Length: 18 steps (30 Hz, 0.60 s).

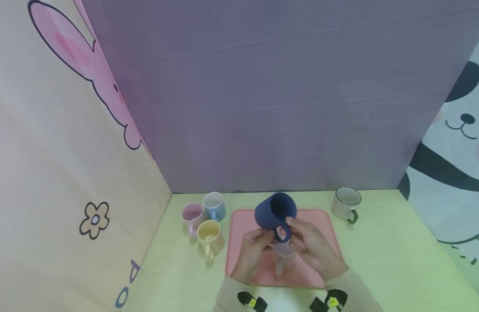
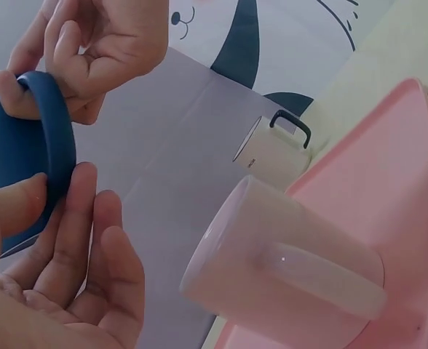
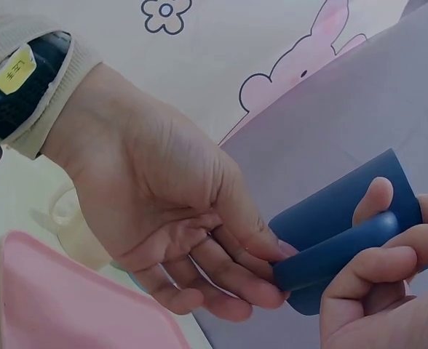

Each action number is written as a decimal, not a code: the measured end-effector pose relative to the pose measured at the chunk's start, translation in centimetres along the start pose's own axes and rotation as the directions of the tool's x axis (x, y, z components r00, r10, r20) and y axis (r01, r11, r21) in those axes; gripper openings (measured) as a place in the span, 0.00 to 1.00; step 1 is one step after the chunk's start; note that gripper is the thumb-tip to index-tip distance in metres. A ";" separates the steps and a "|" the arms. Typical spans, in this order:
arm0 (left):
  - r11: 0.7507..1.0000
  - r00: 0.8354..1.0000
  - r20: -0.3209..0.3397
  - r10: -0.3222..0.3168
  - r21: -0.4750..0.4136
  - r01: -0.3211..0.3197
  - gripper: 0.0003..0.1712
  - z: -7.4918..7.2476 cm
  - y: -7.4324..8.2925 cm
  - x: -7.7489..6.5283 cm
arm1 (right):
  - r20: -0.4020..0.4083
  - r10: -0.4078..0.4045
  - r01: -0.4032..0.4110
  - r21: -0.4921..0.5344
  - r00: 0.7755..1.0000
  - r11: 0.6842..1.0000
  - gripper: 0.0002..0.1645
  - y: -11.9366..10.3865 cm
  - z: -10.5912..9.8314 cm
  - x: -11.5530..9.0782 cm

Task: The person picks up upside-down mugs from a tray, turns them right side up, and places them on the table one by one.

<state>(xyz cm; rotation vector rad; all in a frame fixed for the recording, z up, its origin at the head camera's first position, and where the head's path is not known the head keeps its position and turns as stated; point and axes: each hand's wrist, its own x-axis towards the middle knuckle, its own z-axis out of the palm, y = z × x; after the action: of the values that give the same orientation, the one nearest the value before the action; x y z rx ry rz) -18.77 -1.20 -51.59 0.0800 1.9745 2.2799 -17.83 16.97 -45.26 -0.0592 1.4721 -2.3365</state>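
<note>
A dark blue mug [image 1: 267, 214] is held up over the pink tray [image 1: 239, 251], tilted so its mouth faces right and its handle [image 1: 284, 234] points toward me. My left hand [image 1: 252, 251] pinches the lower end of the handle between thumb and fingers, as the right wrist view also shows. My right hand [image 1: 313, 247] grips the mug near its rim and the handle's other end. Beneath the hands, a pale pink mug [image 2: 287, 247] stands on the tray, partly hidden by them in the head view.
Left of the tray stand a pink mug [image 1: 193, 214], a white-and-blue mug [image 1: 214, 207] and a yellow mug [image 1: 210, 233], close together. A white mug with a black handle [image 1: 345, 203] stands at the back right. A grey wall [image 1: 286, 108] rises behind the table.
</note>
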 end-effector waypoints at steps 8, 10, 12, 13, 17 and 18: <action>0.999 0.999 0.024 -0.037 -0.015 0.037 0.16 -0.4 0.0 0.1 | -0.179 0.008 -0.025 -0.093 0.984 0.995 0.09 0.0 -0.1 -0.1; 0.999 0.999 0.019 -0.050 -0.021 0.050 0.18 -0.5 0.0 0.0 | -0.216 0.004 -0.028 -0.107 0.976 0.994 0.08 -0.1 -0.2 -0.1; 0.998 0.998 0.012 -0.060 -0.014 0.060 0.18 -0.6 0.1 -0.1 | -0.248 0.002 -0.032 -0.115 0.969 0.993 0.08 -0.1 -0.4 -0.1; 0.998 0.998 0.006 -0.063 -0.005 0.063 0.19 -0.7 0.1 -0.1 | -0.257 0.001 -0.032 -0.116 0.966 0.993 0.08 -0.1 -0.5 -0.1; 0.998 0.998 -0.009 -0.069 0.014 0.069 0.17 -1.1 0.0 -0.2 | -0.265 -0.009 -0.021 -0.110 0.964 0.994 0.11 0.0 -1.0 0.0; 0.998 0.998 -0.012 -0.068 0.016 0.068 0.17 -1.1 -0.1 -0.1 | -0.262 -0.013 -0.015 -0.103 0.965 0.995 0.12 0.0 -1.1 0.0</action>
<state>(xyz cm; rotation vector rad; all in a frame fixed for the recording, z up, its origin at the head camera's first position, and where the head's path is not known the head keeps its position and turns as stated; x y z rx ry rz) -18.77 -2.33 -51.83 0.0009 1.9701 2.2279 -18.11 17.90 -45.76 0.2330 1.7169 -2.3352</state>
